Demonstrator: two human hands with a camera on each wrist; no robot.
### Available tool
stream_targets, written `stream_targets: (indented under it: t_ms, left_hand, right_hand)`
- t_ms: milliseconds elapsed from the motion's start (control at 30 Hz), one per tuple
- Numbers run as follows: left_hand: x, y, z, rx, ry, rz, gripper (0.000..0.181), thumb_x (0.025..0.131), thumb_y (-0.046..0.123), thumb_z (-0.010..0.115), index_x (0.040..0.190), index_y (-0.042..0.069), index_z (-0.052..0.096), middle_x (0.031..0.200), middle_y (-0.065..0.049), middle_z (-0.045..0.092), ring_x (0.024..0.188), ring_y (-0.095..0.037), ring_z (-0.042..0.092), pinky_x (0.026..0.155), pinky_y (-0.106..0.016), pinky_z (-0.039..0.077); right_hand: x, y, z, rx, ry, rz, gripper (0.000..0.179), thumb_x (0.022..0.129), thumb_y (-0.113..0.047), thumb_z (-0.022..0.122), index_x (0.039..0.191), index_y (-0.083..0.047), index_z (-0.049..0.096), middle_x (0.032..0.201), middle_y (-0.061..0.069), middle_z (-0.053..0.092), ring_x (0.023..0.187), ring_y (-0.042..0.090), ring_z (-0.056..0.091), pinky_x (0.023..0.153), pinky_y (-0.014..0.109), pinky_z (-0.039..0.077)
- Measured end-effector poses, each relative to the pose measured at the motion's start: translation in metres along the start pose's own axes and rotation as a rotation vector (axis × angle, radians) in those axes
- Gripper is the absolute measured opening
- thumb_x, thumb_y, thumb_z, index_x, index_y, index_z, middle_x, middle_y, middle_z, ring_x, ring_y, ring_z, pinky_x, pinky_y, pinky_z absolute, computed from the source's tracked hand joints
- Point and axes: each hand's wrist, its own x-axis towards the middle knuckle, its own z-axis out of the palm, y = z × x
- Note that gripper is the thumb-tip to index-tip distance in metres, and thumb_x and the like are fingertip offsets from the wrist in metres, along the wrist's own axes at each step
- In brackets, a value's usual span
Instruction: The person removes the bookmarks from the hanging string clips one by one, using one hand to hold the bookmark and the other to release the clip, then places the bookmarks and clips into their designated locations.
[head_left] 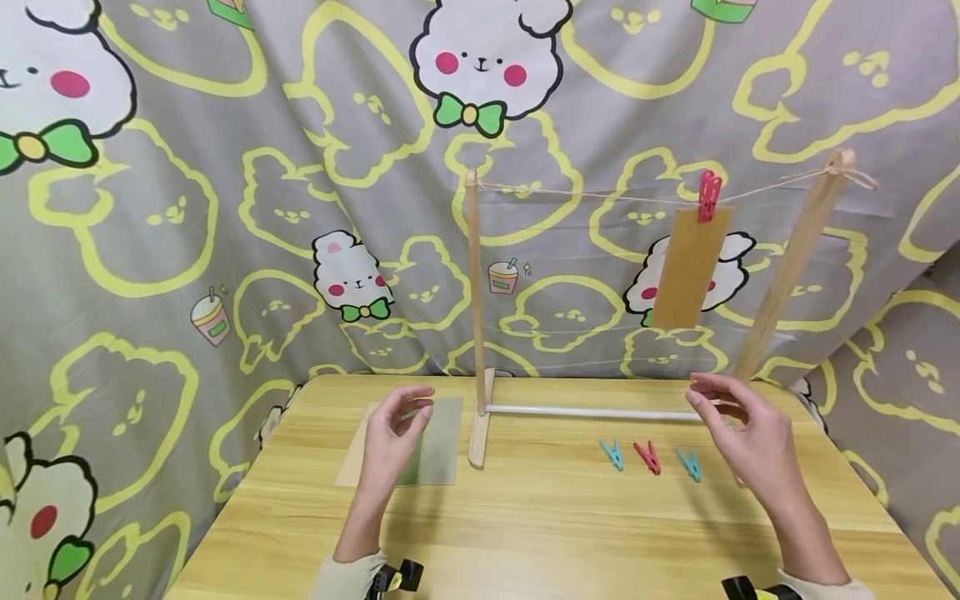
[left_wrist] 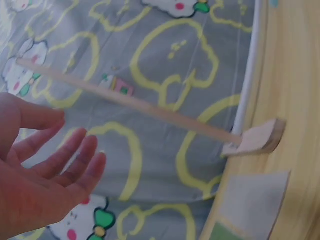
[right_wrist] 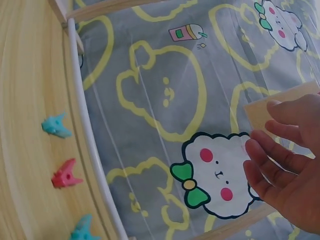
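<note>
My left hand (head_left: 397,429) is held in the air above some flat sheets (head_left: 444,437) at the table's left, its fingers loosely bent with nothing between them. My right hand (head_left: 750,433) hovers near the right post (head_left: 787,250) of a wooden stand, also holding nothing, fingers slightly curved. Between the posts runs a thin string (head_left: 585,194). A brown rectangular card (head_left: 688,275) hangs from it by a red clothespin (head_left: 708,196). Lying on the table left of my right hand are a blue clothespin (head_left: 613,454), a red one (right_wrist: 66,174) and another blue one (head_left: 688,464).
The stand's left post (head_left: 476,292) rises from a wooden foot (head_left: 480,437). A white rod (head_left: 585,412) joins the two sides low down. Behind the wooden table (head_left: 525,533) hangs a grey patterned curtain (head_left: 405,200).
</note>
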Motion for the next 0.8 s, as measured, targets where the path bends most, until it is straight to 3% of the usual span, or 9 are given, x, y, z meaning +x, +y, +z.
stream_targets:
  t_ms: [167, 400, 600, 800]
  left_hand:
    - [0.005, -0.002, 0.018, -0.019, -0.016, 0.018, 0.025, 0.094, -0.006, 0.068, 0.120, -0.003, 0.067, 0.119, -0.023, 0.069, 0.108, -0.034, 0.068, 0.088, -0.028, 0.058]
    - [0.010, 0.001, 0.038, -0.024, -0.071, 0.035, 0.025, 0.096, -0.005, 0.067, 0.120, -0.002, 0.067, 0.118, -0.015, 0.070, 0.109, -0.036, 0.067, 0.092, -0.035, 0.058]
    - [0.015, 0.004, 0.057, -0.067, -0.110, 0.059, 0.025, 0.096, -0.004, 0.067, 0.121, -0.006, 0.065, 0.120, -0.020, 0.068, 0.110, -0.039, 0.066, 0.094, -0.043, 0.057]
    - [0.018, 0.007, 0.079, -0.094, -0.119, 0.098, 0.026, 0.095, -0.008, 0.066, 0.120, -0.004, 0.066, 0.119, -0.017, 0.069, 0.108, -0.033, 0.067, 0.095, -0.046, 0.056]
  right_hand:
    - [0.004, -0.003, -0.005, -0.021, 0.012, -0.065, 0.028, 0.089, 0.001, 0.077, 0.117, -0.007, 0.074, 0.104, 0.009, 0.072, 0.093, -0.007, 0.062, 0.083, 0.004, 0.047]
    - [0.011, -0.007, -0.012, -0.036, 0.049, -0.147, 0.029, 0.086, 0.004, 0.078, 0.114, -0.004, 0.075, 0.103, 0.010, 0.071, 0.092, -0.006, 0.062, 0.082, 0.004, 0.046]
    - [0.023, -0.012, -0.022, -0.063, 0.065, -0.200, 0.035, 0.084, 0.008, 0.078, 0.118, -0.002, 0.074, 0.105, 0.013, 0.071, 0.094, -0.008, 0.061, 0.086, 0.004, 0.045]
    - [0.035, -0.014, -0.033, -0.069, 0.051, -0.256, 0.041, 0.080, 0.012, 0.080, 0.118, -0.001, 0.073, 0.107, 0.008, 0.070, 0.097, -0.009, 0.060, 0.088, 0.004, 0.045]
